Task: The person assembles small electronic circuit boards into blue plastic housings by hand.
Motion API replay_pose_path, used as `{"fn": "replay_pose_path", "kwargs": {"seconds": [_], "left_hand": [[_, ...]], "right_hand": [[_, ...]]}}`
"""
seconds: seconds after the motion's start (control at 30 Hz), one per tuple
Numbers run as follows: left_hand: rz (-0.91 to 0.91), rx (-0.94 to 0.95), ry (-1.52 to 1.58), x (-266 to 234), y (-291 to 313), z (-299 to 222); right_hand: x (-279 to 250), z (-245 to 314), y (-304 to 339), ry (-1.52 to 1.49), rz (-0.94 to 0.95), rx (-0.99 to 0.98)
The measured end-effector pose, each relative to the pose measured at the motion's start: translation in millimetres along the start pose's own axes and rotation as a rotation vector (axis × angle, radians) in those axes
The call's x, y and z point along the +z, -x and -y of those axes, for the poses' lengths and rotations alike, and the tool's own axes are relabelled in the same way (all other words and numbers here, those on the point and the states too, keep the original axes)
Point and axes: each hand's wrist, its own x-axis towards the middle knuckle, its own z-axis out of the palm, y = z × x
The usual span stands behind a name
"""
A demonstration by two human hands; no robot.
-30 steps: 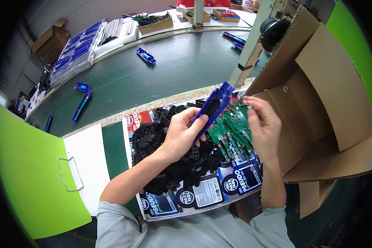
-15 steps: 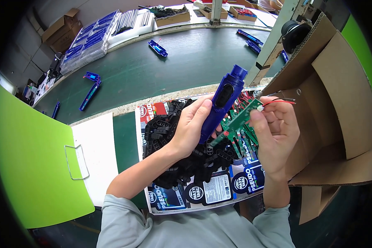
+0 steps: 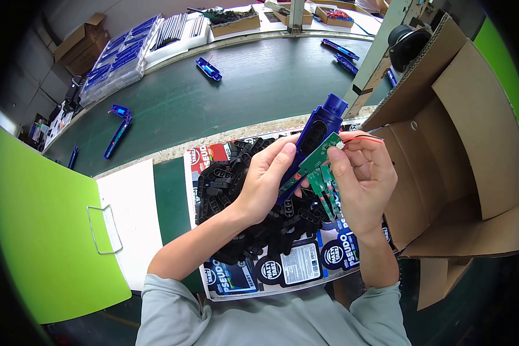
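My left hand is closed round a blue plastic housing half, which is tilted with its upper end to the right. A black oval part sits in the housing. Between thumb and fingers, my right hand pinches a narrow green circuit board with red and black wires. The board lies along the housing's right side, overlapping it; whether it is seated inside I cannot tell. Beneath my hands are a heap of black plastic parts and several more green circuit boards.
A cardboard box stands open at the right. Blue housings, one of them far off, lie on the green conveyor belt ahead. At the left is a lime-green clipboard folder with white paper. Trays of blue parts stand beyond the belt.
My right hand has moved left, bringing the circuit board from beside the housing to over its right side. My left hand still holds the housing. The view has shifted slightly.
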Motion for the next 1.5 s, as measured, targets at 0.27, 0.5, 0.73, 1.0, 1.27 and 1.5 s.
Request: {"fn": "replay_pose_path", "kwargs": {"seconds": [0.27, 0.5, 0.73, 1.0, 1.27, 1.5], "left_hand": [[-0.007, -0.015, -0.043, 3.1, 0.9, 2.8], [0.059, -0.008, -0.089, 4.4, 4.9, 7.7], [0.019, 0.037, -0.247, 12.3, 8.1, 7.4], [0.010, 0.019, -0.285, 10.4, 8.3, 11.3], [0.026, 0.042, -0.315, 2.5, 6.9, 10.7], [-0.182, 0.137, -0.426, -59.5, -32.8, -26.8]], "right_hand": [[-11.2, -6.1, -10.3, 0.255, 0.100, -0.098], [-3.3, -17.6, -6.7, 0.561, -0.071, -0.301], [-2.2, -16.6, -9.6, 0.320, -0.092, 0.022], [-4.7, -23.7, -13.2, 0.240, -0.028, 0.127], [-6.6, -31.0, -13.9, 0.209, 0.039, 0.078], [-41.6, -52.7, -3.6, 0.446, 0.115, 0.127]]}}
